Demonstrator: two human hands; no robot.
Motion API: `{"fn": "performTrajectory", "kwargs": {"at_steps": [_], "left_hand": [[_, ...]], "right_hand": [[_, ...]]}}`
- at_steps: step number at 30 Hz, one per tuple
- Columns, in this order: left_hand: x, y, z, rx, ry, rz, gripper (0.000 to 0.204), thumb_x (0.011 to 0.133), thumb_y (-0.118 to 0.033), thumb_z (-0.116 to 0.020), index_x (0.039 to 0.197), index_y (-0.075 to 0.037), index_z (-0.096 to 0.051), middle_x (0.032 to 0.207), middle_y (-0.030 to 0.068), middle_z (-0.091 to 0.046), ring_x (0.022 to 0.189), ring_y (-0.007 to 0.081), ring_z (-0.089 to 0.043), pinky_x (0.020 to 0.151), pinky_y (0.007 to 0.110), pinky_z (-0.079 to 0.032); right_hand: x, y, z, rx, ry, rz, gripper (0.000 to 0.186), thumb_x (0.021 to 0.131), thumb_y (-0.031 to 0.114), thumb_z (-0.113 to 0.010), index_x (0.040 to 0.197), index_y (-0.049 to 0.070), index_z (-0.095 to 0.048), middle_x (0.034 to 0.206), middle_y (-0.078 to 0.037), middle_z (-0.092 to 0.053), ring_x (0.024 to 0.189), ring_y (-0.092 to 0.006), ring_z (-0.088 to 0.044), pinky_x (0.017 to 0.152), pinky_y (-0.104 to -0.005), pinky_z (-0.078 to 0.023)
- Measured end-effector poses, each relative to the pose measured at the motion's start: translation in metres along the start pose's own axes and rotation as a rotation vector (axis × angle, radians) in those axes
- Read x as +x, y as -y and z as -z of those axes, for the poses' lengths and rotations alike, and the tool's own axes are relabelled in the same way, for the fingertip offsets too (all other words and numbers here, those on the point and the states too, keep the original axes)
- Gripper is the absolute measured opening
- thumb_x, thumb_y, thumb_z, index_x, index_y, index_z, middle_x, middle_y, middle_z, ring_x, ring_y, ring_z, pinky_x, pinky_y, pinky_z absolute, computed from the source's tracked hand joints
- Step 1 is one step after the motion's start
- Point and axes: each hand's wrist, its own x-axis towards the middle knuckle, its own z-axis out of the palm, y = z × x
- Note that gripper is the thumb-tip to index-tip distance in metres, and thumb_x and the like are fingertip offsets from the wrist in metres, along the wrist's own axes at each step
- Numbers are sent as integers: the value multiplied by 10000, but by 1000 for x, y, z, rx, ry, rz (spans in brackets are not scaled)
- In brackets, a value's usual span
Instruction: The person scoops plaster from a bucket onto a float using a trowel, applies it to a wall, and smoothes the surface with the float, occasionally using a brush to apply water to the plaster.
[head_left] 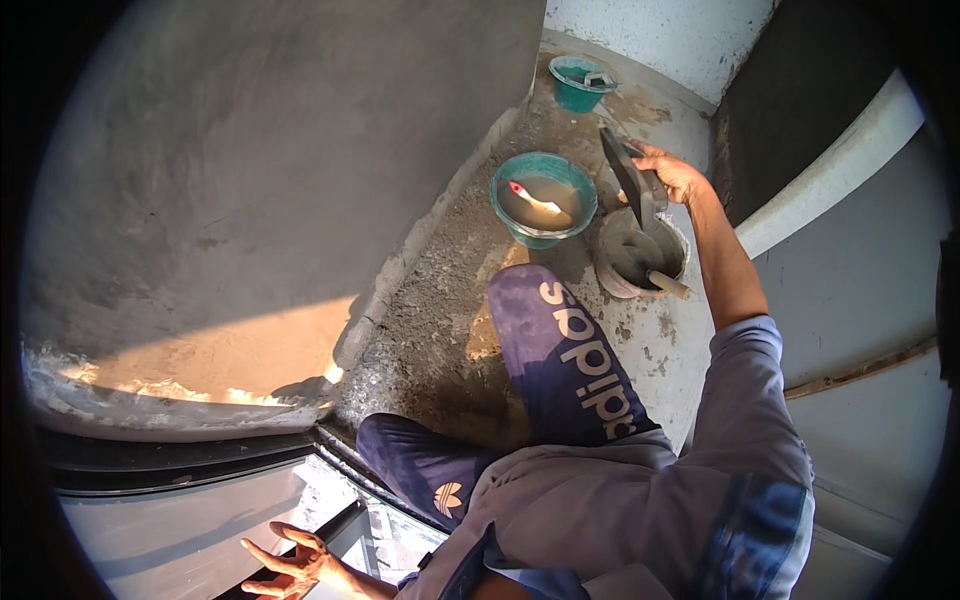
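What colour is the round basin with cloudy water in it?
Teal green. The basin shows in the head view, the only one here.

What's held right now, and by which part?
Right grip holds a flat dark float from its back, seemingly by the handle; left grip is open, holding nothing.

Standing on the grimy floor [450, 300] are 2 green basins: the larger basin [540, 240] holds cloudy water and a pale tool [536, 201] with a red end; the smaller basin [578, 100], farther off, contains a greyish object. Behind it rises a white wall [660, 40]. Rightward, a pale band [840, 172] curves above a thin brown strip [860, 374].
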Motion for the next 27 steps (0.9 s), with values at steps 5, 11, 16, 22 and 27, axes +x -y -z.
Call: {"fn": "performTrajectory", "kwargs": {"at_steps": [5, 11, 16, 22, 27], "left_hand": [[8, 3, -2, -115, 43, 88, 565, 959, -589, -576, 1377, -217, -653, 1613, 187, -341, 1567, 332, -119, 1179, 582, 194], [22, -16, 3, 208, 84, -21, 653, 1032, -637, -356, 1574, -274, -399, 1686, 68, -228, 1583, 292, -71, 1185, 621, 106], [34, -28, 5, 398, 147, -95, 682, 1038, -660, -259, 1617, -299, -285, 1712, 56, -140, 1584, 289, -66, 1174, 673, 55], [31, -23, 8, 467, 297, -42, 658, 1045, -632, -304, 1618, -311, -273, 1711, 38, -146, 1578, 294, -113, 1168, 704, 44], [6, -17, 7, 433, 322, -87, 684, 1048, -615, -306, 1609, -224, -314, 1691, 103, -209, 1572, 336, -124, 1144, 670, 178]], "right_hand": [[82, -87, -61, -704, 255, 73, 550, 878, 225, -761, 1392, 92, -618, 1376, -126, -647, 1275, -251, -585, 1087, -375, -414], [177, -78, -152, -1358, 272, 11, 430, 897, 192, -578, 1268, -4, -673, 1359, -213, -627, 1221, -358, -639, 997, -453, -520], [237, -122, -164, -1408, 502, 87, 465, 904, 264, -581, 1298, 33, -668, 1379, -190, -620, 1232, -326, -633, 1020, -434, -505], [241, -100, -110, -1209, 893, 204, 430, 971, 366, -596, 1354, 179, -654, 1404, -65, -630, 1262, -243, -597, 1036, -366, -474], [176, -26, -84, -340, 277, 346, 519, 1005, 305, -649, 1464, 91, -539, 1362, -144, -623, 1220, -229, -589, 1046, -327, -447]]}}
